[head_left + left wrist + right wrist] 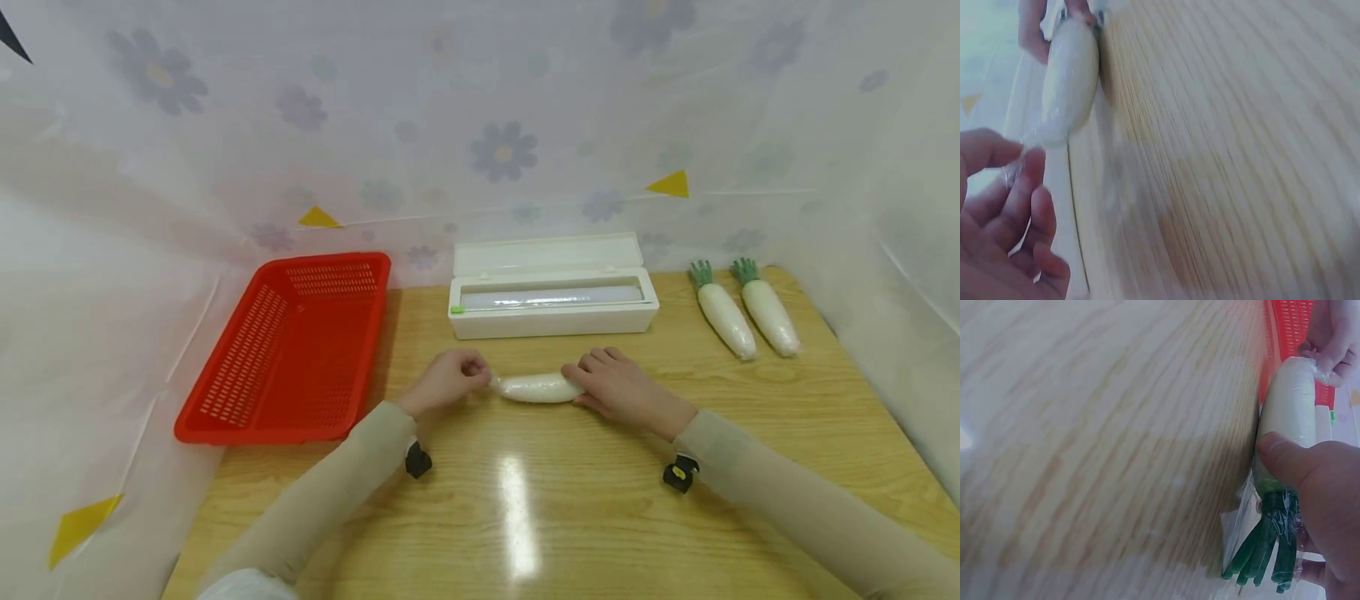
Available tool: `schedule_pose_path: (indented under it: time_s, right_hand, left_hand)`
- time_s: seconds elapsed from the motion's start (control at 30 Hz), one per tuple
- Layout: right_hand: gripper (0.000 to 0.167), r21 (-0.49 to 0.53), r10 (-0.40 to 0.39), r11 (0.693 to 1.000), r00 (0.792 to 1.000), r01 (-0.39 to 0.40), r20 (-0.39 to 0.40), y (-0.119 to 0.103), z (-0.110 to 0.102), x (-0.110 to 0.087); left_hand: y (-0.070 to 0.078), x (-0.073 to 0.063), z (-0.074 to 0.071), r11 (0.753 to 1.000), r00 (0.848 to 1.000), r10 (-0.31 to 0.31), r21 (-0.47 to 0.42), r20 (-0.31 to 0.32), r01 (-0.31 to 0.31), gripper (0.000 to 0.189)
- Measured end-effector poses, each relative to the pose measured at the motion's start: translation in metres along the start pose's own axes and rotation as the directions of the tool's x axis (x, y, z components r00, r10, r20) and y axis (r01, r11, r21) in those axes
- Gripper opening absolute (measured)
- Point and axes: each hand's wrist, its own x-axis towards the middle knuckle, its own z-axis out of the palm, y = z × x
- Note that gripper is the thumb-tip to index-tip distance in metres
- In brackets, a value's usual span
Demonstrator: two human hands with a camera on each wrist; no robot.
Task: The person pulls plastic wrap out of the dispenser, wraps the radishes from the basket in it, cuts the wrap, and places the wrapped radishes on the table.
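Note:
A white radish in clear plastic film lies crosswise between my hands at the middle of the table. My left hand pinches the twisted end of the film between thumb and forefinger at the root tip. Around the leafy end my right hand grips the radish, its thumb along the side in the right wrist view. Green leaf stalks stick out below that thumb, with loose film around them. In the head view the right hand hides these stalks.
A white film box with its lid raised holds a roll of cling film behind the hands. The red basket stands at the left. Two other radishes lie at the back right, near the patterned curtain.

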Motion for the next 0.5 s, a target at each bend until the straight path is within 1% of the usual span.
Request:
schedule_pose_path:
  time_s: [0.1,0.17,0.23,0.3,0.43,0.5]
  right_hand:
    - [0.044,-0.029,-0.009,1.0,1.0,0.009,-0.004,-0.001,-0.001,0.001]
    - [0.044,-0.044,-0.013,0.999,1.0,0.013,-0.007,-0.001,-0.001,0.001]
    - [0.044,-0.05,-0.012,0.999,1.0,0.012,-0.009,0.0,0.0,0.001]
    - [0.044,-0.053,-0.01,0.999,1.0,0.01,-0.007,0.0,0.001,0.001]
    - [0.044,-0.043,-0.016,0.999,1.0,0.015,-0.012,0.001,0.002,0.0]
    - [0.044,-0.038,-0.018,0.999,1.0,0.017,-0.02,0.001,0.002,-0.001]
  left_hand:
    - [0.009,0.004,0.011,1.0,0.997,0.014,0.023,-0.078,-0.012,0.009]
    - [0.014,0.005,0.019,0.999,0.994,0.029,0.034,-0.104,-0.025,0.008]
    - [0.018,0.006,0.025,0.998,0.993,0.04,0.045,-0.112,-0.036,0.009]
    - [0.019,0.005,0.03,0.998,0.993,0.045,0.039,-0.109,-0.041,0.011]
    - [0.016,0.002,0.036,0.999,0.991,0.04,-0.019,-0.126,-0.043,0.021]
    - [0.015,0.001,0.037,0.997,0.989,0.052,-0.043,-0.14,-0.059,0.021]
